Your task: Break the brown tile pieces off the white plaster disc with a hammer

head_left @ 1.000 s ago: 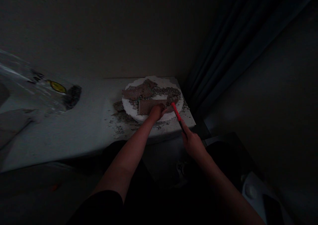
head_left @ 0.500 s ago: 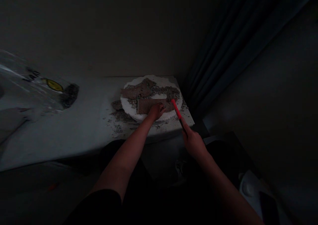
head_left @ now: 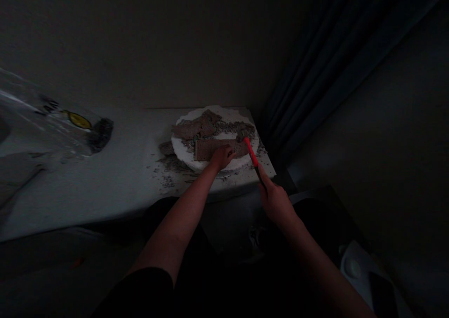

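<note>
My right hand [head_left: 276, 201] is wrapped round the black grip of a hammer [head_left: 251, 152] with a red shaft. The hammer's head is hard to make out against a grey, crumbly patch [head_left: 243, 131]. My left hand [head_left: 221, 157] is closed, with curled fingers resting on a flat brown slab [head_left: 205, 150]; what is inside the fingers is hidden. Beneath the slab lies a round white board [head_left: 182, 153] with an uneven edge. Rough brown pieces [head_left: 194, 126] and loose grit cover its far part.
The board sits near the right end of a pale table [head_left: 129, 168], with crumbs scattered around it. A clear plastic bag [head_left: 52, 121] with a yellow label lies at the left. Dark curtains [head_left: 315, 65] hang at the right. A white object [head_left: 354, 266] is at the lower right.
The view has shifted very slightly. Both hands stay in nearly the same places, and the hammer's far end remains over the grey patch.
</note>
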`<state>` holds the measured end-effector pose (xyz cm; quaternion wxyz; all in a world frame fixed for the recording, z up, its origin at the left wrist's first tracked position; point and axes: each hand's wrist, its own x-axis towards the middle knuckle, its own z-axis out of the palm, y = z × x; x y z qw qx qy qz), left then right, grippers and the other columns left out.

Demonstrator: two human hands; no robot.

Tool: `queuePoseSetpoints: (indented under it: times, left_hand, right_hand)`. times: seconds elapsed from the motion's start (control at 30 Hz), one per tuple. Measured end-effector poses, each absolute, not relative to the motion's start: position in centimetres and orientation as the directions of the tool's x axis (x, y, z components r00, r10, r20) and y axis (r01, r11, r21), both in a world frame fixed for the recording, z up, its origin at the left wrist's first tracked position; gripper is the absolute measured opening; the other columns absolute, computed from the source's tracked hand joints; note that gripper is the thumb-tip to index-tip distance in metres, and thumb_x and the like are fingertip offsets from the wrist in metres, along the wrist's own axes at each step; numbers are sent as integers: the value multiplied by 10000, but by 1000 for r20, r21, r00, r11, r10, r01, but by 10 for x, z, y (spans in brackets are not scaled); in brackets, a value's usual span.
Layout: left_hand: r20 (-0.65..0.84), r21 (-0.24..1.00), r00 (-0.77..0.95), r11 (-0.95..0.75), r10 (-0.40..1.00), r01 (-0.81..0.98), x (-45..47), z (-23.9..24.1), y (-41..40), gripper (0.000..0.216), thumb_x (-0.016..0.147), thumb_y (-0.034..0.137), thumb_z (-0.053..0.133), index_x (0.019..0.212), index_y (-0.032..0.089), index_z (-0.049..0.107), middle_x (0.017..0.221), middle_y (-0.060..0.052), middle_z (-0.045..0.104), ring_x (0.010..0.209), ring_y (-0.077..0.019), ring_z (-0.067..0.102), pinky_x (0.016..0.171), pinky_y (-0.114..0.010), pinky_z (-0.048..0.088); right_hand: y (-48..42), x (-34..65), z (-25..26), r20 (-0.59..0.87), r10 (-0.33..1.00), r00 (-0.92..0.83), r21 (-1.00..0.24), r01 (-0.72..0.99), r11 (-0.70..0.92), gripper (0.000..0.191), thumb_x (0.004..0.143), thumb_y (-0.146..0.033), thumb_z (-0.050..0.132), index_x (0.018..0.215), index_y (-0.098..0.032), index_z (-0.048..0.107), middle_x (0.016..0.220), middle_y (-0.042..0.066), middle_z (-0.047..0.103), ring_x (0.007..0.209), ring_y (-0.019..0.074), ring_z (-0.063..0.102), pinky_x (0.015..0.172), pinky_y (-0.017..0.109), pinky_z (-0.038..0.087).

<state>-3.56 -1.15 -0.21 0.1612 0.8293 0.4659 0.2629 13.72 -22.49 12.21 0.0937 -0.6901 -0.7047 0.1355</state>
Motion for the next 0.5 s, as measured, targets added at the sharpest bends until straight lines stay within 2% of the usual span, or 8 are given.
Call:
queuePoseSetpoints:
  times: [0.17, 0.27, 0.5]
  left_hand:
    - [262, 553, 396, -473, 880, 686, -35, 1, -13, 187, 870, 309, 588, 808, 148, 661, 826, -92, 667, 767, -200, 597, 716, -286, 435]
    - [266, 553, 414, -489, 871, 674, -35, 2, -13, 198, 876, 306, 580, 789, 146, 657, 837, -101, 669, 780, -202, 600, 724, -286, 437]
    - [221, 539, 375, -433, 900, 722, -35, -4, -12, 230, 871, 342, 584, 846, 136, 681, 842, -103, 689, 788, -209, 626, 711, -281, 446]
  right_hand:
    - [-223, 137, 122, -110, 993, -37, -305, 952, 2, 630, 991, -217, 373, 1583, -257, 160, 925, 73, 733, 757, 218, 692, 681, 285, 470]
    - [-224, 137, 123, -91, 996, -25, -298, 955, -3, 629, 1001, -247, 364, 1586, -263, 132, 895, 69, 729, 748, 221, 689, 673, 289, 469]
    - [-223, 134, 117, -143, 990, -16, -280, 960, -25, 641, 1000, -243, 380, 1586, -268, 121, 967, 68, 734, 791, 203, 694, 699, 269, 466]
